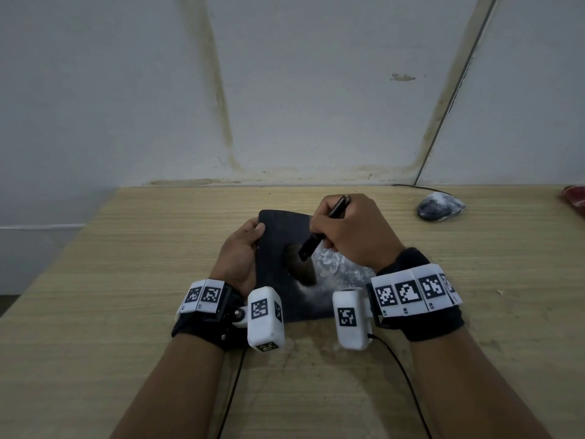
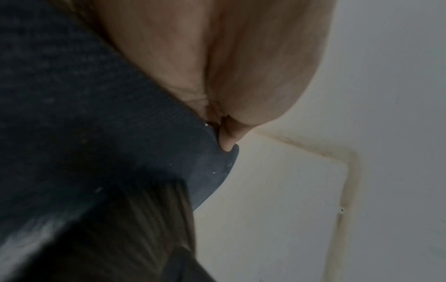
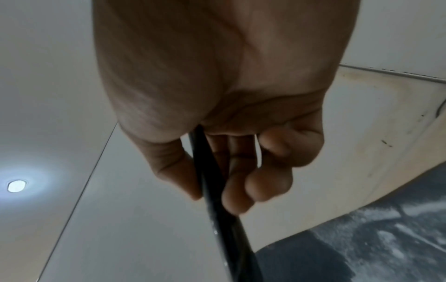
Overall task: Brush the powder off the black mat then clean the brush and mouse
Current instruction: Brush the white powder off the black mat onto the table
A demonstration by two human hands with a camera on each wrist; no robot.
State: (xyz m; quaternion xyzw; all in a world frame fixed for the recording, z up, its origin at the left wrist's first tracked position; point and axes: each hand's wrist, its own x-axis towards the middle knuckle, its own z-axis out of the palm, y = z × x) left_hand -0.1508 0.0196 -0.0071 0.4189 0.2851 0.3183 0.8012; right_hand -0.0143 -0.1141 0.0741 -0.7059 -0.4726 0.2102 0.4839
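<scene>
A black mat is tilted up off the wooden table, its left edge gripped by my left hand. White powder covers the mat's right and lower part. My right hand grips a black-handled brush; its brown bristles press on the mat's middle. The left wrist view shows my fingers on the mat edge, with bristles below. In the right wrist view my fingers curl round the brush handle above the powdered mat. A powder-dusted mouse sits at the far right.
The wooden table runs back to a stained white wall. Spilled powder dusts the table below the mat. The mouse cable trails along the back edge. A red object lies at the far right edge.
</scene>
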